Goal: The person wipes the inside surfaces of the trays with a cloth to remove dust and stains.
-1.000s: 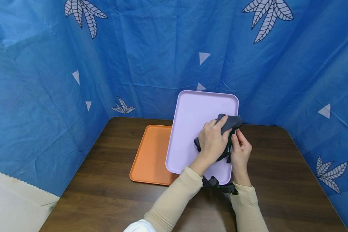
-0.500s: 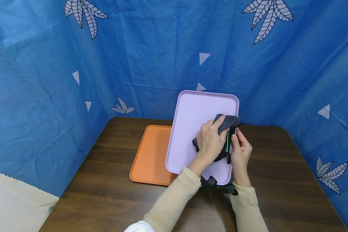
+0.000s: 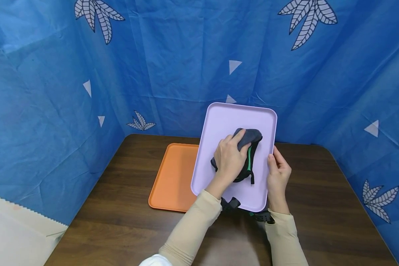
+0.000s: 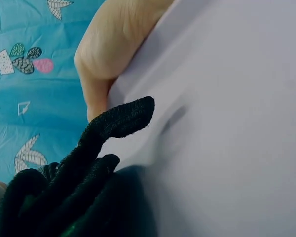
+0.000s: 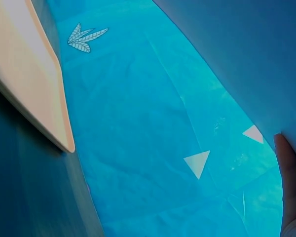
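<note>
A lilac tray (image 3: 226,122) is held tilted up off the table, its lower edge toward me. My right hand (image 3: 278,173) grips its right rim, thumb on the front face. My left hand (image 3: 228,159) holds a dark grey cloth (image 3: 249,137) with a green stripe and presses it on the tray's middle. In the left wrist view the dark cloth (image 4: 74,173) lies against the pale tray surface (image 4: 227,123). The right wrist view shows the tray's shaded back (image 5: 246,49) and one fingertip (image 5: 291,182) at its edge.
An orange tray (image 3: 173,177) lies flat on the dark wooden table (image 3: 119,221), partly under the lilac tray's left side; it also shows in the right wrist view as the orange tray (image 5: 34,94). Blue patterned fabric (image 3: 153,55) walls the table at the back and sides.
My left hand has slid the cloth leftward and a little up, away from the tray's right rim toward its middle. The right hand still grips the rim; its thumb is now uncovered.
</note>
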A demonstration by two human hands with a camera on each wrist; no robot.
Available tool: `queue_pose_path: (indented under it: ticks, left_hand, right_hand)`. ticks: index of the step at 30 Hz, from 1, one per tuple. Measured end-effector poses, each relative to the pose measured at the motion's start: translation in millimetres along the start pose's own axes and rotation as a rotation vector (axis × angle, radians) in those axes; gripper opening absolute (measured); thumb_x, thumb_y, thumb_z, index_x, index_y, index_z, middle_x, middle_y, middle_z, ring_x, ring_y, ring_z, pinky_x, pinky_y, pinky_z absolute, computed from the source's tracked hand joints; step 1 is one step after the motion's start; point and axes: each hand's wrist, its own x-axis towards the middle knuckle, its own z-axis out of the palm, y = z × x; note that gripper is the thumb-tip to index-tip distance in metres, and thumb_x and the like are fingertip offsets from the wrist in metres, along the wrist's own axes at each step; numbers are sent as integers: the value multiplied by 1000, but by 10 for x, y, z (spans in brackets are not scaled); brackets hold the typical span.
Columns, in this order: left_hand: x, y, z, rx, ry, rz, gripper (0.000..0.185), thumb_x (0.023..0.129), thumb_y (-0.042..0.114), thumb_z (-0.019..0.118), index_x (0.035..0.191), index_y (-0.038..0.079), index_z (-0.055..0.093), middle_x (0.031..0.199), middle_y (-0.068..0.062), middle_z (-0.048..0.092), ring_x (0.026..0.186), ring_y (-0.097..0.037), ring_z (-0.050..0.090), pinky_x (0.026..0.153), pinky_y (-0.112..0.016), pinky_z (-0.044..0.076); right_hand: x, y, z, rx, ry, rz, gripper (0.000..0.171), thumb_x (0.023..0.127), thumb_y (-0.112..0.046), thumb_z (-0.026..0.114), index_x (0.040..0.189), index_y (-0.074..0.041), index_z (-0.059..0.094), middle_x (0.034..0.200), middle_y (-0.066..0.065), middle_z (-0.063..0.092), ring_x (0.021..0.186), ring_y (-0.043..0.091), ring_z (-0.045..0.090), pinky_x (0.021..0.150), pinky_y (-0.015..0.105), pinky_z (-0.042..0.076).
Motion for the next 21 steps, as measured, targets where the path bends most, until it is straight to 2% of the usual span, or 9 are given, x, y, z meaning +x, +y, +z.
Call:
queue_pose_path:
  ticks: [12, 21]
  left_hand:
    - [104, -259, -168, 58, 41, -116, 38, 77, 35, 66, 115, 32, 60, 90, 1, 64, 70, -18, 56, 53, -30, 44]
    - [196, -442, -344, 85, 8, -259, 41, 78, 33, 66, 118, 31, 58, 98, -3, 64, 77, -22, 56, 57, -35, 45]
  right_hand:
    - [16, -33, -43, 5, 8, 25, 35, 87, -13, 55, 121, -5, 55, 121, 12, 55, 102, 11, 58, 77, 15, 47]
    - [41, -41, -72, 32, 36, 31, 34, 86, -12, 57, 119, -4, 56, 118, 10, 58, 97, 10, 59, 74, 15, 48]
